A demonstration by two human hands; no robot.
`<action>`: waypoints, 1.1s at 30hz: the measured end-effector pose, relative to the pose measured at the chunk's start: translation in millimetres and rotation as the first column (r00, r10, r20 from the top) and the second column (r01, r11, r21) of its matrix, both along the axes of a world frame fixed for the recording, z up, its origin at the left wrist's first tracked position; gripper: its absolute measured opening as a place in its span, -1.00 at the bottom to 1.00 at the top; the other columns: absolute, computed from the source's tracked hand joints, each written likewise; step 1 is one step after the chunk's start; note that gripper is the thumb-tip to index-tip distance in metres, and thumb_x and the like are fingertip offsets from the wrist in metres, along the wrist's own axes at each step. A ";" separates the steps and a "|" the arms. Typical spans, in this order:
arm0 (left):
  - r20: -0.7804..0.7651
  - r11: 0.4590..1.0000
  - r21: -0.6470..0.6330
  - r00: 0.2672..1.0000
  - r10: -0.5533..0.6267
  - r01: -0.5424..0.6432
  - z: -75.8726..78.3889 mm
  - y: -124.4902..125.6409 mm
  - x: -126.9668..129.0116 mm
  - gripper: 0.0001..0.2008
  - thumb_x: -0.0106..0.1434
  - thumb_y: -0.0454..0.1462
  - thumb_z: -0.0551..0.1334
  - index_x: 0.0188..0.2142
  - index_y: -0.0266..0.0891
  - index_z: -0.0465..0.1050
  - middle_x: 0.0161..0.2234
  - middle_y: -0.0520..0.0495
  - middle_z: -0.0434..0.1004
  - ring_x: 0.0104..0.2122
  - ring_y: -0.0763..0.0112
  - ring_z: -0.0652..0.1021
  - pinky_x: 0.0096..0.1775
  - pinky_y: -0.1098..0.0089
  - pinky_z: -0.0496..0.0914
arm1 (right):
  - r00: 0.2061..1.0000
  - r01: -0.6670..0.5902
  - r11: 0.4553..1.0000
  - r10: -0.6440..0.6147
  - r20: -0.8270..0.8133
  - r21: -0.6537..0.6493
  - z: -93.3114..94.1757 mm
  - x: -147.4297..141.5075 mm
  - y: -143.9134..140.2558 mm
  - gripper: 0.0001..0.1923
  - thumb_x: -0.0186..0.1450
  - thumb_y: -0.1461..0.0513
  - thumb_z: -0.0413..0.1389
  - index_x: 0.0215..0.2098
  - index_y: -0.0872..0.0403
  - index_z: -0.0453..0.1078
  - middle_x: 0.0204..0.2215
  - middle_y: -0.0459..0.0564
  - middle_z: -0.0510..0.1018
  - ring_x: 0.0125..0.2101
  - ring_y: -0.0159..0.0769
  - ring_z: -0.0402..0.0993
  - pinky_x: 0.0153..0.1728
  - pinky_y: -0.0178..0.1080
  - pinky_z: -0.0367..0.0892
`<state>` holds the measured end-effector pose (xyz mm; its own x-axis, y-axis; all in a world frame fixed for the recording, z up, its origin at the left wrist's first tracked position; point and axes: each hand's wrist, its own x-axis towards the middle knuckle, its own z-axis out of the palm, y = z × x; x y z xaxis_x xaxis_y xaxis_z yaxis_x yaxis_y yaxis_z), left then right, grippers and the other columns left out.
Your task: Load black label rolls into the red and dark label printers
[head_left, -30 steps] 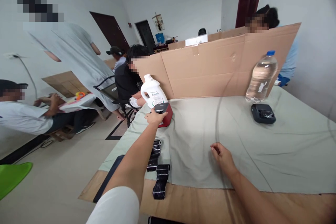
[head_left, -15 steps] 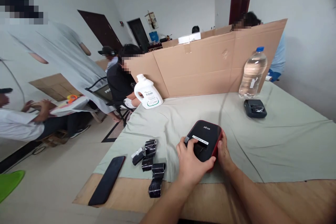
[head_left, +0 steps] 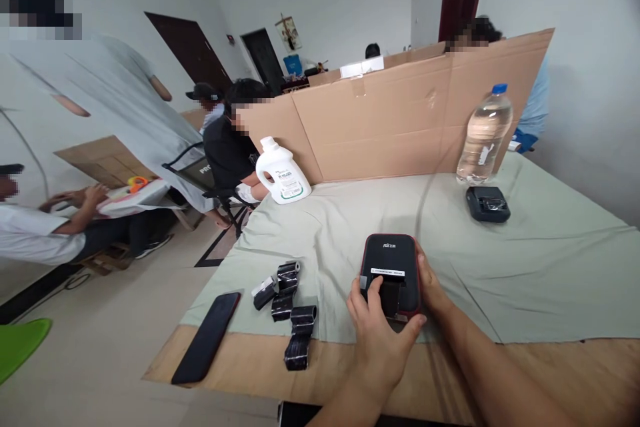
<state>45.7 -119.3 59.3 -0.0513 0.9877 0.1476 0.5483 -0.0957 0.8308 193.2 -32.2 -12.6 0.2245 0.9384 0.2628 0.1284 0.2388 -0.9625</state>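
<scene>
A black portable label printer with red sides (head_left: 390, 259) rests on the cloth in front of me. My left hand (head_left: 381, 327) grips its near left part, the thumb at the near right corner and the index finger by the slot under a white sticker. A dark, shiny strip (head_left: 391, 298) shows below that slot, partly behind my fingers. My right hand (head_left: 431, 283) is pressed along the printer's right side, its fingers largely hidden. To the left lie curled black label strips (head_left: 301, 337) and a small black-and-white piece (head_left: 265, 292).
A black phone-like slab (head_left: 206, 338) lies at the table's near left edge. A white jug (head_left: 283, 173) and a water bottle (head_left: 485, 137) stand before a cardboard divider (head_left: 373, 123). A smaller black device (head_left: 487, 204) sits at right. Several people sit or stand beyond.
The printer has turned to face me more squarely and shifted slightly right. My left hand has moved right and nearer to me along with it; my right hand stays at its side.
</scene>
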 end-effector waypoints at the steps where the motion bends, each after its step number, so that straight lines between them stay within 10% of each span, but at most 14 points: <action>1: 0.017 0.999 0.008 0.999 -0.032 0.032 0.7 -3.0 -3.2 -0.28 0.03 0.01 0.33 0.16 -0.10 0.21 0.25 -0.25 -0.06 0.24 -0.15 0.02 0.18 -0.08 0.04 | 0.999 -0.003 0.999 0.001 -0.050 -0.044 3.9 0.3 -0.7 -0.37 0.36 -0.13 -0.27 0.23 0.00 0.17 0.21 0.03 0.30 0.24 -0.14 0.14 0.23 0.02 0.07; 7: 0.287 0.999 0.005 0.957 -0.040 0.040 -0.5 11.6 -32.3 -0.56 0.33 -0.09 0.02 0.14 -0.19 0.16 0.11 -0.23 0.27 0.12 0.13 0.30 0.14 0.13 0.19 | 0.978 0.028 0.995 -0.047 -0.202 -0.097 20.0 1.0 -6.5 -0.42 0.31 -0.12 -0.08 0.16 -0.02 0.28 0.16 0.02 0.37 0.17 -0.15 0.25 0.18 -0.02 0.17; 11: 0.435 0.996 -0.050 0.899 -0.040 0.068 -3.2 47.9 -50.9 -0.61 0.27 -0.15 0.08 0.06 -0.19 0.25 0.04 -0.19 0.37 0.05 0.19 0.38 0.09 0.17 0.25 | 0.999 0.037 0.991 -0.039 0.013 0.129 33.3 3.9 -19.7 -0.53 0.28 -0.06 0.01 0.05 -0.06 0.41 0.26 -0.02 0.22 0.25 -0.08 0.10 0.24 0.04 0.04; 20: 0.469 0.867 -0.009 0.768 -0.437 0.499 -7.3 87.0 -56.4 -0.38 -0.06 -0.36 0.06 0.06 -0.12 0.40 0.35 0.08 -0.08 0.33 0.19 -0.04 0.27 0.17 -0.02 | 0.879 -0.229 0.916 0.050 0.473 0.328 50.9 4.5 -32.5 -0.75 0.19 0.13 0.12 -0.59 -0.02 0.53 0.27 -0.22 0.17 0.30 0.11 -0.17 0.23 0.23 -0.10; 33: 0.681 0.875 -0.154 0.691 -0.244 0.460 7.3 88.5 -41.7 -0.04 -0.23 -0.43 0.08 0.25 -0.02 0.03 0.28 0.02 0.12 0.23 0.19 0.21 0.07 0.24 0.28 | 0.861 -0.235 0.922 0.050 0.506 0.309 49.5 1.8 -31.7 -0.75 0.22 0.16 0.06 -0.55 0.03 0.49 0.31 -0.19 0.07 0.31 0.11 -0.18 0.22 0.20 -0.08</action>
